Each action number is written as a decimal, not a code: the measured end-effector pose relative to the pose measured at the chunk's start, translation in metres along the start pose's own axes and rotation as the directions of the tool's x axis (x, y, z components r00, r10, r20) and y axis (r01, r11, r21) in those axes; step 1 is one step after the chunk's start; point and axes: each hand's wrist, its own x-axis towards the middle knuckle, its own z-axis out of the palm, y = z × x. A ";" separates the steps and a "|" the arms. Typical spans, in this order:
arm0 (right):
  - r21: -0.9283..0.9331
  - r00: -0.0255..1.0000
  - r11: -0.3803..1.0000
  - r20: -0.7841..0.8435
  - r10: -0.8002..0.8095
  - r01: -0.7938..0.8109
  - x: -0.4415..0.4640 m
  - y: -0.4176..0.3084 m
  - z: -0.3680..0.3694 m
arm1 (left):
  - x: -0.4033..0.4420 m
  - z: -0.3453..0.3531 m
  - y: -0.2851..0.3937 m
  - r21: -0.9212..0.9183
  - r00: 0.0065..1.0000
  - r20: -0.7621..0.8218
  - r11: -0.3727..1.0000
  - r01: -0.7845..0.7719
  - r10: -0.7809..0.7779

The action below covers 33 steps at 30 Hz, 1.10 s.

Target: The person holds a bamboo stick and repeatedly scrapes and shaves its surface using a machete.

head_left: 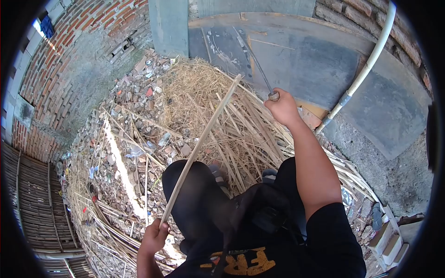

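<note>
My left hand [153, 237] is closed around the lower end of a long, flat bamboo strip [202, 140]. The strip slants up and away across my left knee, its far end over the straw. In my right hand [283, 107], held out in front, is the handle of a long knife [260, 69]. Its thin, dark blade points up and to the left, apart from the strip. Beneath both hands, a pile of bamboo strips [241, 127] and shavings [194, 85] covers the ground between and beyond my feet.
Stone and brick rubble [134, 162] spreads to the left, with more strips on it. Dark panels [306, 65] lean against the wall ahead. A pale pipe [366, 72] stands at the right. A brick wall [74, 74] and a bamboo-slat screen [34, 199] border the left.
</note>
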 end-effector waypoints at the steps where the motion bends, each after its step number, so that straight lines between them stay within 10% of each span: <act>1: 0.031 1.000 1.000 -0.004 0.004 -0.003 -0.002 -0.003 -0.001 | 0.003 0.004 0.004 -0.026 1.000 0.007 1.000 -0.006 0.006; 10: -0.302 0.718 0.788 0.654 -0.239 0.537 -0.056 -0.041 0.028 | 0.026 0.032 0.049 0.126 0.997 0.002 0.989 -0.078 0.079; 15: -0.169 0.646 0.927 0.757 -0.095 0.334 -0.020 -0.022 0.050 | 0.027 0.034 0.059 0.339 0.993 -0.056 0.938 -0.080 0.104; 21: -0.255 0.729 0.825 0.638 -0.248 0.505 -0.059 -0.046 0.056 | 0.026 0.031 0.062 0.360 0.994 -0.017 0.928 -0.098 0.112; 25: -0.205 0.750 0.954 0.661 -0.029 0.218 -0.021 -0.020 0.057 | 0.028 0.028 0.071 0.422 0.994 -0.017 0.902 -0.092 0.110; 33: -0.251 0.754 0.871 0.631 -0.183 0.422 -0.047 -0.037 0.048 | 0.029 0.026 0.075 0.431 0.992 -0.003 0.896 -0.109 0.123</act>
